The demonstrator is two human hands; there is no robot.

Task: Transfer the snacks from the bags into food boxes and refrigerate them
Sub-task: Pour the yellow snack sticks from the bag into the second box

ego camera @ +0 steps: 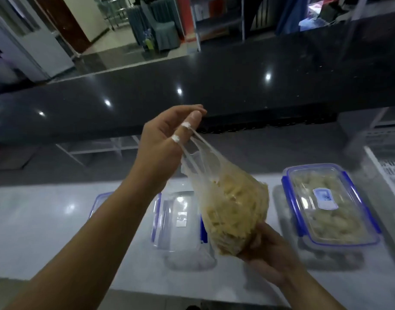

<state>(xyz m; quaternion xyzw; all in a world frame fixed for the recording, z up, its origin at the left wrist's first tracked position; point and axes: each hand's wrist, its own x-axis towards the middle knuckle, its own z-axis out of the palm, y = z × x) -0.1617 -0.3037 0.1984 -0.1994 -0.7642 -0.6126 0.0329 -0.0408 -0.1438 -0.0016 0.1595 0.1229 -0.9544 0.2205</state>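
Holding: head view, left hand [163, 139] has the bag [228, 206] handles looped over two fingers, held up high; right hand [266, 247] cups the bag's bottom from below.
Left grip: fingers fairly straight, handles hooked round them, pulled taut.
Right grip: fingers curled under the bag base, gripping it.
Bag contents: pale yellow snack pieces, packed into the lower half; bag tilted, mouth toward the left grip.
Risk 1: thin handles stretched hard over the fingers, could tear or slip off, so the load drops on the tabletop [46, 220].
Risk 2: bag mouth is cinched by the handles; tipping before it opens likely spills outside the box.
Open box [187, 253]: clear, directly below the bag, left of the right grip; looks empty, partly hidden.
Blue-clip lid [156, 215]: lying just behind that box, under the left forearm.
Closed box [328, 206]: right of the right grip, lid clipped on, filled with pale snacks, labelled.
Fridge: not identifiable here.
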